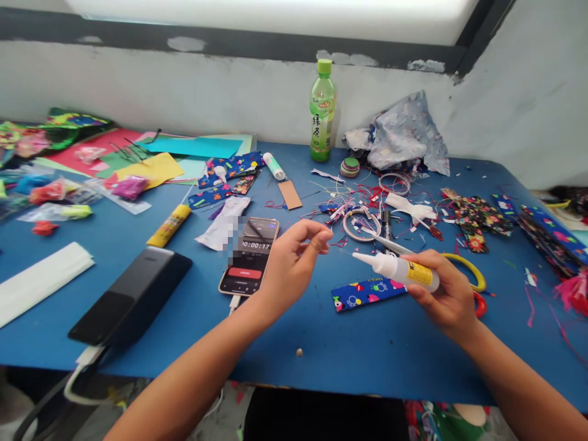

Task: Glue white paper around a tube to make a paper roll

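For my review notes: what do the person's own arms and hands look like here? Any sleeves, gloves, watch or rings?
Both arms are bare: the left forearm and right forearm show no sleeve up to the picture's bottom edge. The left hand and right hand wear no gloves. No watch, bracelet or ring is visible.

Blue table (367, 355): phone (249, 256), power bank (131, 295), green bottle (322, 111), paper scraps.
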Available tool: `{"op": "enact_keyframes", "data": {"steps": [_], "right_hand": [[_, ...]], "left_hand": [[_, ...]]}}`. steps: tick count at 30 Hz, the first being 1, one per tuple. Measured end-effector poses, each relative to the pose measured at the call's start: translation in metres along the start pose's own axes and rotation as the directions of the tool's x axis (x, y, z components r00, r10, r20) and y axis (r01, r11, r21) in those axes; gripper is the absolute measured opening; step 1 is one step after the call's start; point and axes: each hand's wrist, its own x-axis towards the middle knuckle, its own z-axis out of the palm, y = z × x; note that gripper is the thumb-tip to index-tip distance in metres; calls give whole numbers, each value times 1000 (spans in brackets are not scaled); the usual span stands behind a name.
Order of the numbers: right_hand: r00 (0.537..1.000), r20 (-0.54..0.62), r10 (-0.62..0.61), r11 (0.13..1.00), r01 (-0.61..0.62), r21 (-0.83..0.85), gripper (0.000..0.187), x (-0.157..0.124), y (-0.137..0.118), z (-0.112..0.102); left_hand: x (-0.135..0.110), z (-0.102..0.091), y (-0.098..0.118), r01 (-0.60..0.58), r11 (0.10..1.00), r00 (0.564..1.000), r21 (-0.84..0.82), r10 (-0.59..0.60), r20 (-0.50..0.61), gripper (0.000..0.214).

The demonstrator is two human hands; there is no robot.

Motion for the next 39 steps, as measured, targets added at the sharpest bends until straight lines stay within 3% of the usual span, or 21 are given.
{"op": "enact_keyframes", "data": {"steps": [6,8,10,13,15,17,20,28,39], "right_hand": [[1000,26,-15,999,16,-39,30,0,1,0],[999,22,-32,999,33,-40,28,0,1,0],[998,14,-54,998,54,-42,26,1,0,1],[997,14,-72,996,73,-58,25,2,0,2],[998,19,-67,995,68,-72,24,3,-1,3],[998,24,-62,994,64,-84,24,3,-1,3],[997,20,-69,993,71,-91,24,2,0,3],[998,12,-58,994,59,-89,24,2,-1,4],[991,34,132,986,-135,100,30,-1,-1,5]], "left_hand": [[-1,-2,-5,-9,931,987,366,-51,152,40],[-1,-2,-8,-11,899,985,437,-66,160,38],[0,-1,-10,-25,928,992,372,-22,122,16],[0,1,-8,-57,986,989,155,35,141,45],[-1,2,-5,-55,995,968,88,31,248,40],[-3,2,-1,-57,995,954,86,30,297,25],[-4,3,1,-91,989,969,118,61,239,10],[-3,1,0,-227,951,964,208,190,184,8],[-6,2,10,2,1000,985,3,-3,173,9]]}}
